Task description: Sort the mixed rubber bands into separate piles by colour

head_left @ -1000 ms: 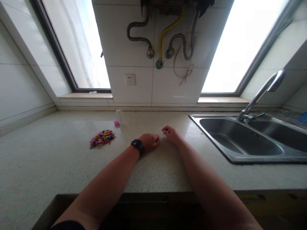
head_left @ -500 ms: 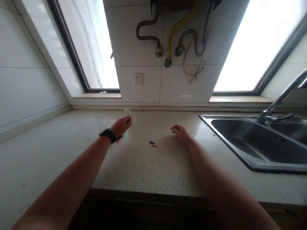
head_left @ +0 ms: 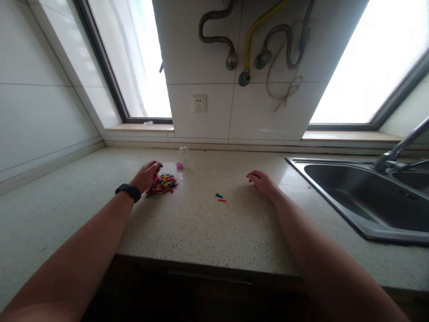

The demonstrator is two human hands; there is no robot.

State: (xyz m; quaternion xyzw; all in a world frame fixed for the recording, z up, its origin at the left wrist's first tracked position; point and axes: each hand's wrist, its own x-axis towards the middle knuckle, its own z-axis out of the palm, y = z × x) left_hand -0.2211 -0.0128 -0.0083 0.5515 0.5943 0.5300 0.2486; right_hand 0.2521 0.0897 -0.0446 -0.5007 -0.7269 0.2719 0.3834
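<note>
My left hand [head_left: 146, 175], with a black watch on its wrist, is closed at the left end of a pile of small multicoloured strips [head_left: 165, 183]. Red and blue bits show at its fingertips. Just beyond the pile sit a small pink object [head_left: 179, 166] and a clear upturned cup or jar [head_left: 183, 154]. A dark blue strip [head_left: 219, 195] and a red strip [head_left: 221, 201] lie apart on the counter between my hands. To their right, my right hand [head_left: 260, 182] rests with its fingers curled together; whatever they may hold is hidden.
A steel sink [head_left: 355, 197] with a faucet [head_left: 393, 154] is set into the speckled counter [head_left: 201, 232] on the right. Behind stand a tiled wall with a socket [head_left: 200, 103], hoses and a yellow pipe [head_left: 251, 36], between two windows.
My left hand has moved left and back from in front of the clear cup, uncovering the pile and the pink object. The right hand stays nearly in place; the view has shifted slightly.
</note>
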